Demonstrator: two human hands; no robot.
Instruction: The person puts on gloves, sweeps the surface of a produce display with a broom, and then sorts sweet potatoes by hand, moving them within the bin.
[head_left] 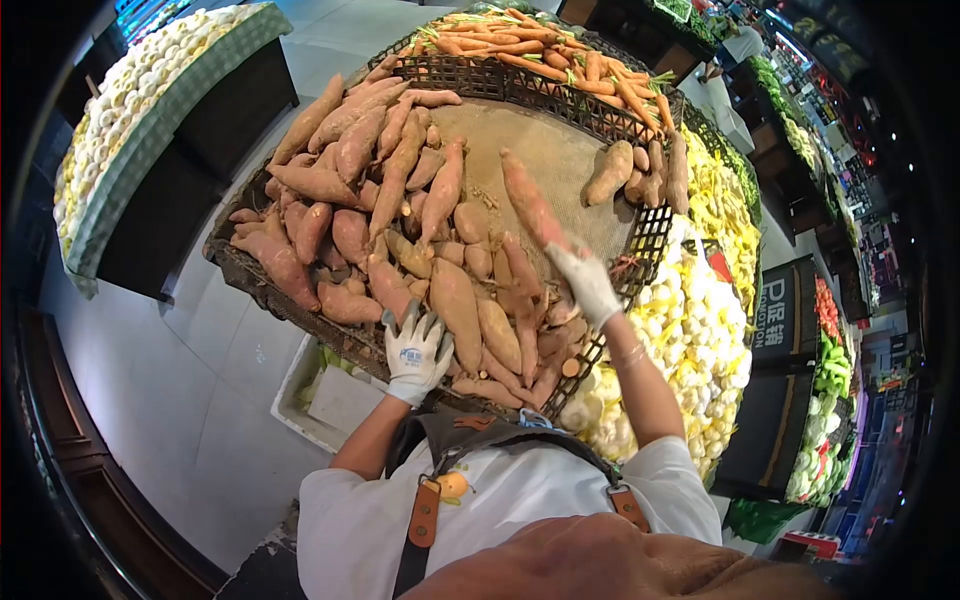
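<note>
In the head view, the step in hand looks to be placing or sorting sweet potatoes one at a time. The right hand [590,285] is closed round the near end of a long sweet potato [530,200], whose far end points over the bare brown mat [490,130]. The left hand [417,350] rests on the near side of the sweet potato pile [350,235], fingers slightly spread; whether it grips one, I cannot tell. The next move seems to call for a steady hold at that one end and a level, gentle lowering.

Open room lies on the mat, between the pile and a few sweet potatoes [610,172] by the far right corner. Black lattice walls [652,240] bound it, with carrots [520,45] beyond and garlic [690,340] to the right.
</note>
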